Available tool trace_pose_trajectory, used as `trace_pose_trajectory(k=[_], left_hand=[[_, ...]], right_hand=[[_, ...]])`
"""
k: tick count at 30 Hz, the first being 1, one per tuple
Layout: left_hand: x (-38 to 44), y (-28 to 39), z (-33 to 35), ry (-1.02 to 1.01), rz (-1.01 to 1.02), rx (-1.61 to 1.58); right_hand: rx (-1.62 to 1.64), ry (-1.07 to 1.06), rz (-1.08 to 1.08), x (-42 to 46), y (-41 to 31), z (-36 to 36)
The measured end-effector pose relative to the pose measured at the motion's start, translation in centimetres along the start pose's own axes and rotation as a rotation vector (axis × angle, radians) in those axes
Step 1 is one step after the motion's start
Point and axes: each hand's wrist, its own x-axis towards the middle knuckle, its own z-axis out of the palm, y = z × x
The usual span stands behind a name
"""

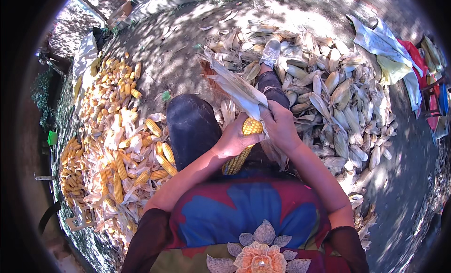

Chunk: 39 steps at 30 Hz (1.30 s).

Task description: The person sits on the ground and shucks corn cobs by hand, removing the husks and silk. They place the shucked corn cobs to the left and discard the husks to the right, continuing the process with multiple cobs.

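A yellow corn cob point(236, 162), mostly bare, lies slantwise over my lap. My left hand point(235, 137) is closed around its upper part, the thumb across the kernels. Just right of it, my right hand point(279, 123) grips the pale corn husk point(243, 93) at the cob's upper end. The peeled leaves point up and left, with brown silk point(211, 77) at their far end. More husk hangs below my right hand.
Husked yellow cobs point(119, 162) and loose husks are heaped at left. Unhusked corn ears point(340, 121) form a large pile at right, around my shoe point(271, 52). Light cloths or sacks point(384, 40) lie at upper right. A green container point(52, 138) is at far left.
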Motion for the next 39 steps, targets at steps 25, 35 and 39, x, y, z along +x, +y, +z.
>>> trace_pose_trajectory(k=[25,35,39], left_hand=[[-1.8,1.0,-0.4,-0.167,-0.061,0.042],[-2.5,1.4,-1.2,-0.097,0.020,0.155],[-2.8,1.8,-1.4,-0.093,-0.006,0.112]], right_hand=[[0.612,-0.563,0.543,-2.0,2.3,-1.2],[0.775,-0.456,0.465,-2.6,2.5,0.3],[0.778,-0.430,0.466,-1.9,1.7,0.7]])
